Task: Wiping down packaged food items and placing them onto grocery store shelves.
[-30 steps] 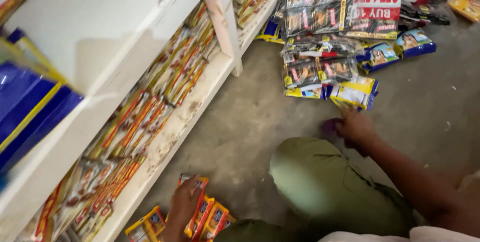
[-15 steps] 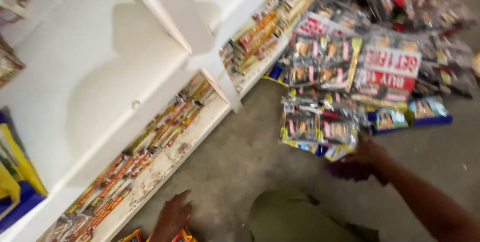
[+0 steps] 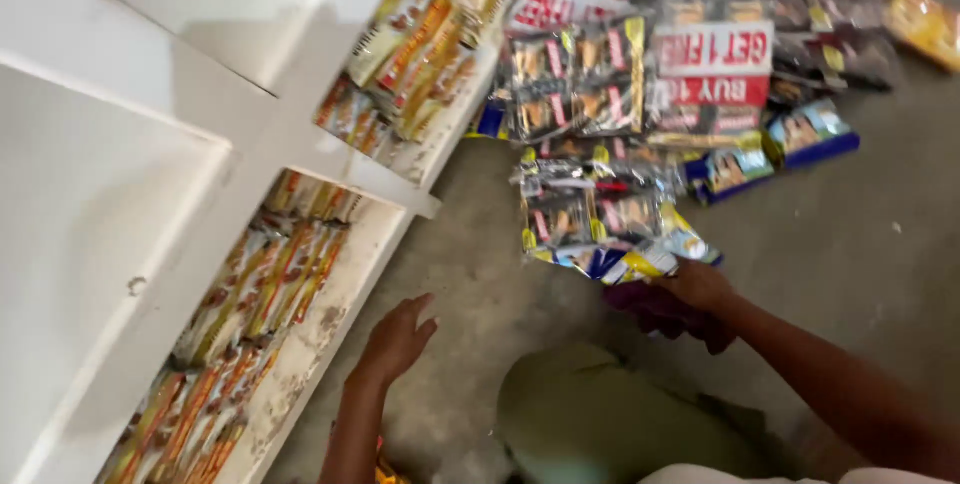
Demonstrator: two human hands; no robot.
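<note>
The right hand (image 3: 700,284) had shifted onto the nearest snack multipack (image 3: 600,229) on the concrete floor (image 3: 840,244), its grip closing on the edge beside a purple cloth (image 3: 665,312). The left hand (image 3: 398,339) had risen from the wrappers, open and empty, near the white shelf (image 3: 330,334).
</note>
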